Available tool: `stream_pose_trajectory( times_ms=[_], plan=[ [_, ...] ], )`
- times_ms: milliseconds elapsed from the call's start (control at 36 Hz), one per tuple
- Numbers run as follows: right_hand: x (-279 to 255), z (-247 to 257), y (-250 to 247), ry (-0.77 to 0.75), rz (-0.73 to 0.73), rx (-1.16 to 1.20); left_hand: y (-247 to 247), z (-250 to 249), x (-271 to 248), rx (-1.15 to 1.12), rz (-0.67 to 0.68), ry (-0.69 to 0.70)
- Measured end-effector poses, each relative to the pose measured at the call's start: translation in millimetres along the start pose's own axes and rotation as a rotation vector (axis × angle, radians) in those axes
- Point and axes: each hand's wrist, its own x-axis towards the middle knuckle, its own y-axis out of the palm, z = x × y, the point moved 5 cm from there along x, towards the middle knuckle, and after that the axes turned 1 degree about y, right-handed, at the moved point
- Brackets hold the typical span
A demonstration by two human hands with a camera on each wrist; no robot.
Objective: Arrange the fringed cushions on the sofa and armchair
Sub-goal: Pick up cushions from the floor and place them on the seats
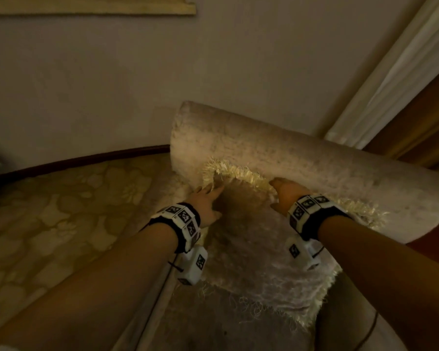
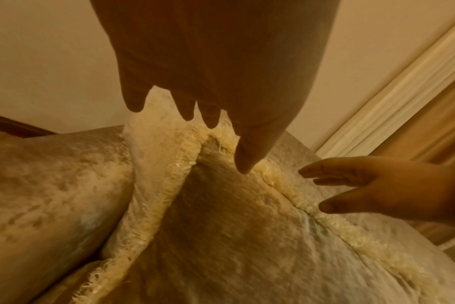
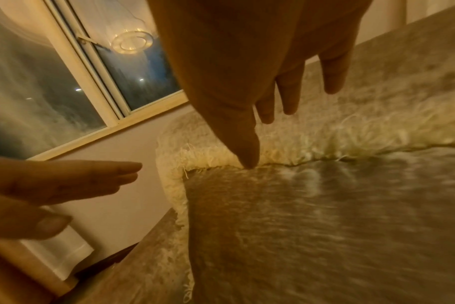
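Both hands flat and loose, gripping nothing: my left hand (image 1: 208, 203) at the top-left corner of the fringed cushion (image 1: 259, 254), my right hand (image 1: 287, 196) at its top fringe. The cushion leans against the armchair back (image 1: 302, 158). I'd press the corners square and keep the fringe untucked.

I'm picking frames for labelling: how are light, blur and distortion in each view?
Head view: dim, warm, edges bowed; cushion readable. Left wrist view: left hand a dark silhouette, fringe fairly sharp. Right wrist view: cushion fabric streaked by blur; lamp glare on the window.
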Motion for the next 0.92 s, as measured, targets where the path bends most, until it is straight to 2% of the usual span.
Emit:
stream_pose_trajectory(
  times_ms=[222,389,444,556,917],
  plan=[
    [37.9,27.7,13.3,0.054,0.028,-0.025,7.7,29.5,-12.8,-0.042,-0.028,0.012],
    [53.9,24.3,44.7,0.175,0.134,-0.002,21.4,57.6,-9.5,-0.073,-0.049,-0.029],
    [45.4,28.7,45.7,0.158,0.075,-0.065,26.2,62.0,-11.2,-0.077,-0.032,-0.045],
    [28.9,38.4,45.9,0.140,0.102,-0.179,34.2,64.8,-15.8,-0.120,-0.004,-0.068],
    [-18.1,25.2,17.3,0.030,0.079,-0.128,36.3,62.6,-12.4,-0.135,-0.056,-0.084]
  ],
)
